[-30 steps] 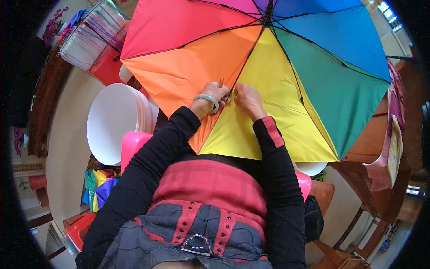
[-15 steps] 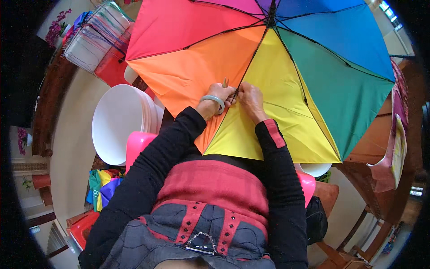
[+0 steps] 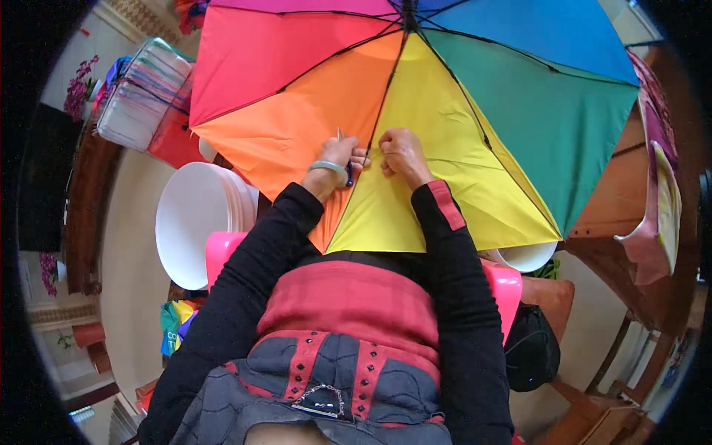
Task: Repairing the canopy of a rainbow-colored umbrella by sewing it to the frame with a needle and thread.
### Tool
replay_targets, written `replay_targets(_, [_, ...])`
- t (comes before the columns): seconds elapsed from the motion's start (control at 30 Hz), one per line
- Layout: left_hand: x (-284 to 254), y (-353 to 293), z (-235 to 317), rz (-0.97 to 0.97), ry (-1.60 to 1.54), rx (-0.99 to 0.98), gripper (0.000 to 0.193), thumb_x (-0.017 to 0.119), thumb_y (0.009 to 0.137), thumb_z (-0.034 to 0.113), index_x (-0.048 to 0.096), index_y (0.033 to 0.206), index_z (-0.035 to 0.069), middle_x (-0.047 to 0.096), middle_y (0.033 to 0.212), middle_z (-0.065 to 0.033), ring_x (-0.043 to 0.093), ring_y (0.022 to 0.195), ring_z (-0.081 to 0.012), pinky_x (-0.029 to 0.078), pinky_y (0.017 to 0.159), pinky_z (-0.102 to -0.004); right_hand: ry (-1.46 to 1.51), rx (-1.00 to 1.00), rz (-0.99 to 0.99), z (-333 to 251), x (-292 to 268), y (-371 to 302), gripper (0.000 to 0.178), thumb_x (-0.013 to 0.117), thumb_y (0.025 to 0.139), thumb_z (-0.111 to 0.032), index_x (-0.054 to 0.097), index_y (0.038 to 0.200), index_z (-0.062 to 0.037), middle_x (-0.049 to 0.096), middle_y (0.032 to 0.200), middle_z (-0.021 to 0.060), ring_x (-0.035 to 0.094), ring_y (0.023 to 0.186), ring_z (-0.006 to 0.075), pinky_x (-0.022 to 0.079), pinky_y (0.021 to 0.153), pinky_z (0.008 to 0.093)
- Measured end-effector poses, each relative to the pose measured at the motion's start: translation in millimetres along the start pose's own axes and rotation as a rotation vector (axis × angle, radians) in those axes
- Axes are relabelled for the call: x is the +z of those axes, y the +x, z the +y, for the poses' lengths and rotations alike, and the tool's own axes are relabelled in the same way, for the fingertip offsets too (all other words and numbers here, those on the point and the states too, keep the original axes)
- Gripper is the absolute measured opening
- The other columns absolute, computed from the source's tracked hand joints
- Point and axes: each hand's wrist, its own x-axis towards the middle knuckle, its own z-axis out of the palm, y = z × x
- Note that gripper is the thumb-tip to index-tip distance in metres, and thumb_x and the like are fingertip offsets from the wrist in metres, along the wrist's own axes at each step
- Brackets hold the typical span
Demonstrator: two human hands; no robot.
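Observation:
An open rainbow umbrella [image 3: 445,170] spreads before me, its inner side with black ribs facing me. My left hand [image 3: 340,153], with a pale bangle on the wrist, is at the orange panel beside the rib between orange and yellow. Tucked in it is a pair of small scissors [image 3: 349,175]; a pointed metal tip rises above the hand and a dark blue handle shows below. Across that rib, over the yellow panel, my right hand [image 3: 403,153] is closed in a pinch. Whatever its fingertips hold is too small to make out.
Stacked white buckets [image 3: 194,225] stand to my left, with a wire-sided box [image 3: 144,96] beyond them. Folded colourful fabric [image 3: 175,326] lies lower left. A black bag [image 3: 531,348] is at my right, and a wooden table [image 3: 604,196] with draped cloth stands farther right.
My hands have parted slightly at the rib, the right one drawing away from it. The umbrella sits a little farther left and higher in view. More of the scissors' blue handle shows.

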Motion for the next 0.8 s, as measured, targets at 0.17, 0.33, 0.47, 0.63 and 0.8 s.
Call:
replay_targets(0.17, [-3.3,2.1,1.7,-0.052,0.066,0.030,0.018,0.048,0.085,0.016,0.049,0.080,-0.001,0.057,0.067,-0.0105,0.059,0.052,-0.0182,0.043,0.036,-0.0216,-0.058,-0.076,-0.043,11.2,5.4,6.2,0.014,0.048,0.076,-0.008,0.059,0.074,0.0010,0.054,0.051,0.0130,0.056,0.042,0.0209,0.045,0.036,0.0325])
replay_targets(0.33, [-4.0,3.1,4.4,-0.052,0.092,0.005,0.016,0.049,0.084,0.015,0.049,0.081,-0.001,0.058,0.068,-0.0107,0.059,0.052,-0.0181,0.042,0.035,-0.0210,-0.001,-0.112,-0.009,15.3,7.3,8.5,0.010,0.056,0.068,-0.009,0.061,0.064,-0.0022,0.054,0.048,0.0152,0.058,0.044,0.0241,0.046,0.043,0.0359])
replay_targets(0.47, [-0.8,4.4,6.1,-0.046,0.057,-0.017,0.015,0.050,0.083,0.013,0.049,0.082,-0.001,0.058,0.069,-0.0115,0.059,0.051,-0.0188,0.042,0.034,-0.0215,-0.073,-0.190,0.037,23.7,8.9,17.1,0.011,0.056,0.068,-0.010,0.061,0.063,-0.0016,0.055,0.050,0.0155,0.059,0.046,0.0249,0.047,0.046,0.0361])
replay_targets(0.63, [0.0,5.0,3.2,-0.024,0.025,0.001,0.012,0.050,0.083,0.011,0.048,0.083,-0.001,0.057,0.069,-0.0119,0.058,0.051,-0.0195,0.041,0.032,-0.0217,-0.070,-0.179,-0.079,31.8,7.7,21.5,0.010,0.050,0.079,-0.007,0.056,0.079,0.0015,0.053,0.053,0.0107,0.055,0.042,0.0209,0.045,0.034,0.0316])
replay_targets(0.8, [-12.9,17.2,-4.0,-0.063,-0.033,0.016,0.011,0.050,0.083,0.011,0.048,0.081,0.000,0.055,0.067,-0.0113,0.056,0.050,-0.0190,0.041,0.033,-0.0209,-0.014,-0.162,-0.126,30.8,10.9,18.3,0.010,0.050,0.078,-0.007,0.056,0.079,0.0010,0.053,0.053,0.0103,0.055,0.041,0.0207,0.045,0.034,0.0315])
